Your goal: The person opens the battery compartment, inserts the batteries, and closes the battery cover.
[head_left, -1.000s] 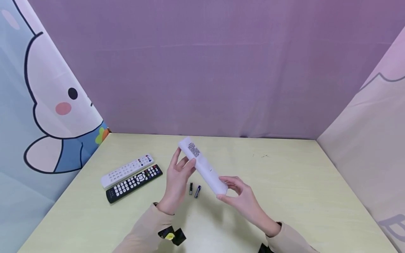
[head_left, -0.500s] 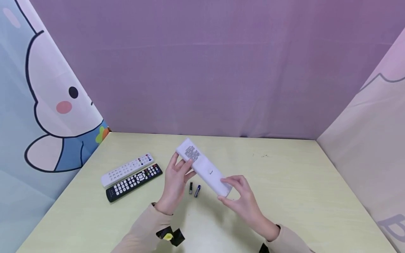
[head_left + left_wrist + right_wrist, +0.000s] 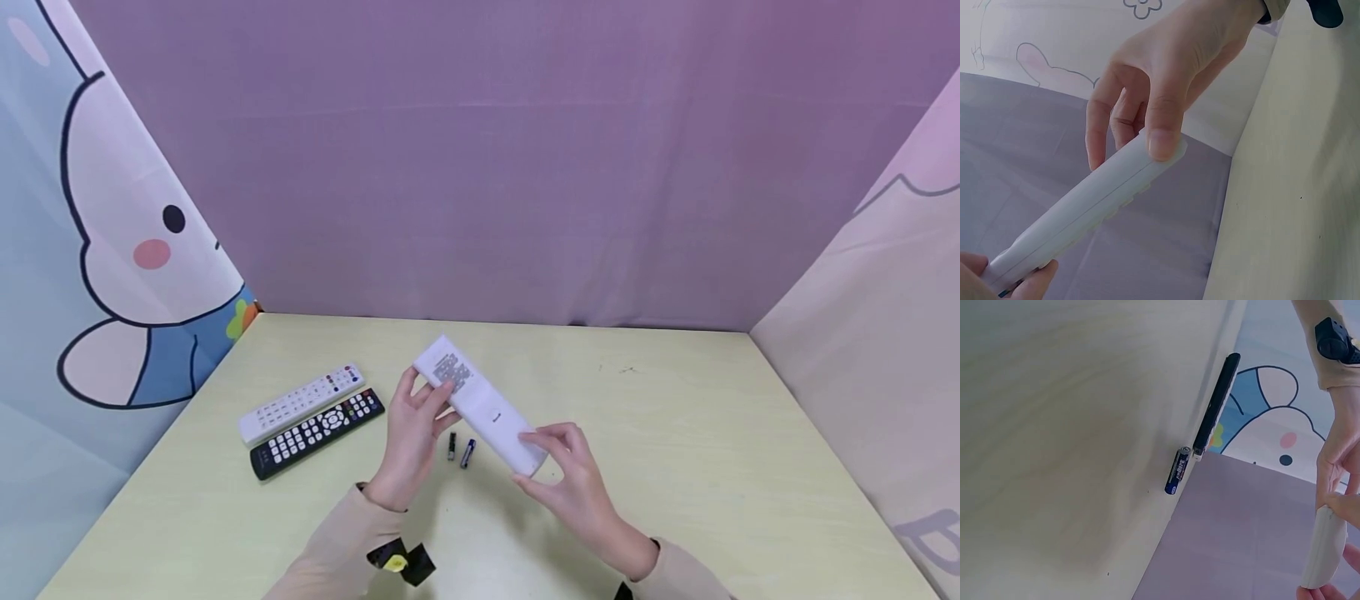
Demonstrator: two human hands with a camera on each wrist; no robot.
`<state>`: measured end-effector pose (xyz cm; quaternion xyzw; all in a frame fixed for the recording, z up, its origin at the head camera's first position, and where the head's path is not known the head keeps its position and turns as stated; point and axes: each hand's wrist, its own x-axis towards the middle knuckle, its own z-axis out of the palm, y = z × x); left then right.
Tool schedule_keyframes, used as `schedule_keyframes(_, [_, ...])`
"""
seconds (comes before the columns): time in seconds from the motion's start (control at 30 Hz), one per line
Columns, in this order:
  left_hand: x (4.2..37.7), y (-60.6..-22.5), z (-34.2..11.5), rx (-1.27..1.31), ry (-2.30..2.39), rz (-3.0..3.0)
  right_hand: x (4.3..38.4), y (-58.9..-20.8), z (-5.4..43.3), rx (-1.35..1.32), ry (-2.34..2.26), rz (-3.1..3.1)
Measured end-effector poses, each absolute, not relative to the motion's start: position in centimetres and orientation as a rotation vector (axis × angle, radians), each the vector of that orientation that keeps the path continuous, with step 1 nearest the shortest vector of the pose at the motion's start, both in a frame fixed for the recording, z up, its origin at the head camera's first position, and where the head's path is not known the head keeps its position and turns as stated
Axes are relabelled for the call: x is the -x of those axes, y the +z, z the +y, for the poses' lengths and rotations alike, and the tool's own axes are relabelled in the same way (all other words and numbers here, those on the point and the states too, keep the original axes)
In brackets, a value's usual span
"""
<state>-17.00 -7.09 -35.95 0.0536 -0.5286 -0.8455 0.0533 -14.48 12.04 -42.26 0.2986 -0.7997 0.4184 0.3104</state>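
As left grip (image 3: 409, 432) and right grip (image 3: 574, 477) clamp it, white remote (image 3: 483, 408), slim, grey-printed back showing

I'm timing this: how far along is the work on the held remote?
Looks done: the held remote is lifted, back up.
In hand: the left hand and right hand hold it near its ends.
Possibly left: its back looks closed and two batteries lie on the table, so opening and fitting may remain.

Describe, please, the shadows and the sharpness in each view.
Head view: soft shadows on the table, print on the held white remote too small to read; left wrist view: dimmer than the head view, with blurry shade along the table; right wrist view: broad, soft shading across the table, lettering visible on the blue battery.
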Motion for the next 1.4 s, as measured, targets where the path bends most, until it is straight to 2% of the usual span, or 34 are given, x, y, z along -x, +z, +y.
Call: schedule_keyframes(1.4, [16.9, -36.8, -7.6, -0.245, -2.518, -1.797, 14.9, -41.4, 11.6, -0.952, 1.138, -2.322])
